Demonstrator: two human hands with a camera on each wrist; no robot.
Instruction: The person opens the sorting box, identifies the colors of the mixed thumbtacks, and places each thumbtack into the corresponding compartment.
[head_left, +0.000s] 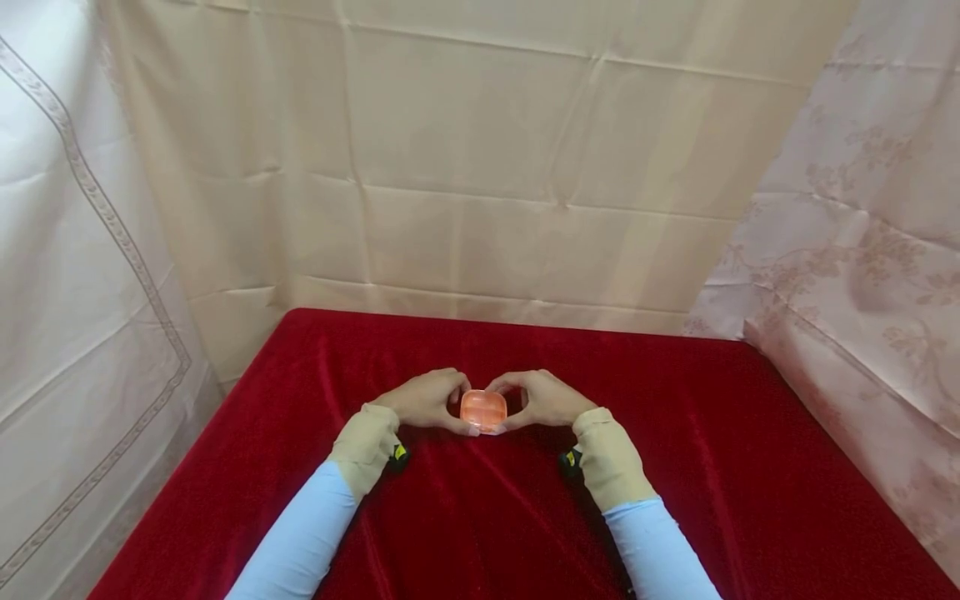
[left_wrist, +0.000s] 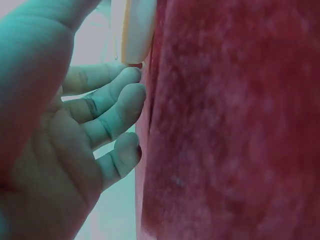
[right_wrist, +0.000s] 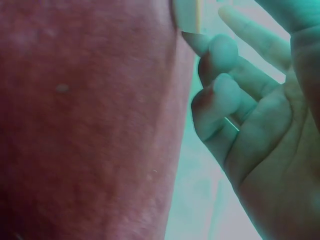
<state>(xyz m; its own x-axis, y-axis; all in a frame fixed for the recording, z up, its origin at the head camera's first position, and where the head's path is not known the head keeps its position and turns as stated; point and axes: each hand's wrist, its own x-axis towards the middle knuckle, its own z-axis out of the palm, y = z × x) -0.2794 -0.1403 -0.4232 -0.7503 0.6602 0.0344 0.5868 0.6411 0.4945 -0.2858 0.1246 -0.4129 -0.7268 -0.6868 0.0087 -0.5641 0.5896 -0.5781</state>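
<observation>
A small square dish (head_left: 483,411) with rounded corners and a glossy orange inside lies between the two hands at the middle of the table. My left hand (head_left: 426,400) holds its left side, thumb at the near edge and fingers towards the far edge. From the opposite side my right hand (head_left: 549,400) grips it the same way. In the left wrist view the pale outer wall of the dish (left_wrist: 140,32) shows at the top, beside loosely bent fingers (left_wrist: 131,100). Only a sliver of the dish (right_wrist: 188,15) appears in the right wrist view, just above the fingertips.
Red velvet cloth (head_left: 697,467) covers the table. Its far edge meets a hanging beige curtain (head_left: 480,167). White patterned drapes hang at the left (head_left: 60,250) and right (head_left: 870,250). Dark devices with yellow marks (head_left: 399,457) sit at both wrists.
</observation>
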